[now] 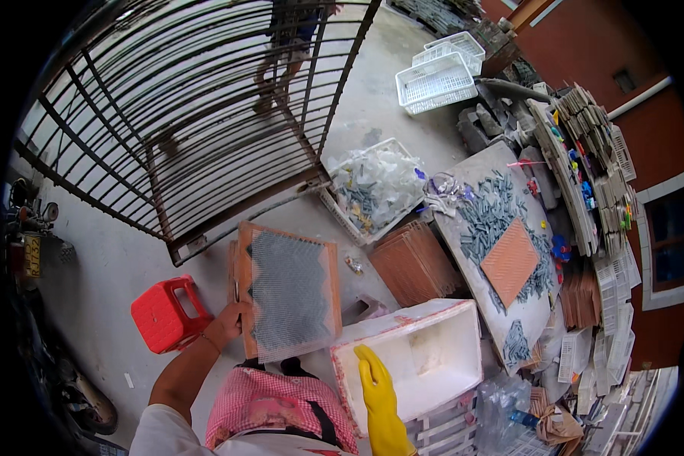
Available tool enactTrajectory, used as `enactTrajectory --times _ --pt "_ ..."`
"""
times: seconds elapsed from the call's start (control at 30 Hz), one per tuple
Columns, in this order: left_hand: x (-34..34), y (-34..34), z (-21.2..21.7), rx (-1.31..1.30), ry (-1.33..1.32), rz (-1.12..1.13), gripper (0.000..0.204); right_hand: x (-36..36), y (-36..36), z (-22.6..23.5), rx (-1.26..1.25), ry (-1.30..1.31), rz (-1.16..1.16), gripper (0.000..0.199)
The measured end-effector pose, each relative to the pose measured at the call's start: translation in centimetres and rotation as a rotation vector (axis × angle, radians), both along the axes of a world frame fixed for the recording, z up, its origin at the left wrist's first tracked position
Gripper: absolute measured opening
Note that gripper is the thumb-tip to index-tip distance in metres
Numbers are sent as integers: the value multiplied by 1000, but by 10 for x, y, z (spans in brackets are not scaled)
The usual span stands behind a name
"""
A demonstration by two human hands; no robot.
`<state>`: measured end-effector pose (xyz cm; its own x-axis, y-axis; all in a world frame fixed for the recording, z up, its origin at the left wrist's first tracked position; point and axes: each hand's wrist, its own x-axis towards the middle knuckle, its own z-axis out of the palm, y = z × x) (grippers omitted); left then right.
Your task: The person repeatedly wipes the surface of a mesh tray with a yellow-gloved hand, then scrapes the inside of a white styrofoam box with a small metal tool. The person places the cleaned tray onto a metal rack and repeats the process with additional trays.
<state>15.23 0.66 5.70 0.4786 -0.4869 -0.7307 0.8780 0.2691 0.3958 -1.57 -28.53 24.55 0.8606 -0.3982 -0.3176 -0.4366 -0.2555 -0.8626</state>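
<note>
My bare left hand (234, 319) grips the left edge of an upright orange-brown panel (330, 292). White mesh (287, 292) covers the panel's face, with grey strips showing through in a zigzag-edged field. More panels of the same colour seem to stand behind it. My right hand (375, 380), in a yellow rubber glove, is at the left rim of a white foam box (463, 361). Its fingers point upward, stretched out, and nothing shows in them. Whether the glove touches the rim I cannot tell. A pink checked apron (270, 406) covers my lap.
A red plastic stool (163, 315) stands left of my hand. Beyond is a large barred metal rack (235, 232), with a person behind it. Right are stacked panels (410, 262), a crate of plastic bags (380, 190) and a board (463, 159) heaped with grey strips.
</note>
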Motion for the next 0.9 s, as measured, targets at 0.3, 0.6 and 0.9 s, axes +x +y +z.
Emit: enactTrajectory --times 0.3,0.6,0.9 --pt "-61 -16 174 -71 -146 466 11 -41 -63 17 -230 -157 -131 30" --pt "-62 50 221 -397 -502 743 7 -54 -72 13 -523 -310 19 30" --pt "16 29 235 -817 -724 571 2 -21 -19 43 21 -356 -122 31"
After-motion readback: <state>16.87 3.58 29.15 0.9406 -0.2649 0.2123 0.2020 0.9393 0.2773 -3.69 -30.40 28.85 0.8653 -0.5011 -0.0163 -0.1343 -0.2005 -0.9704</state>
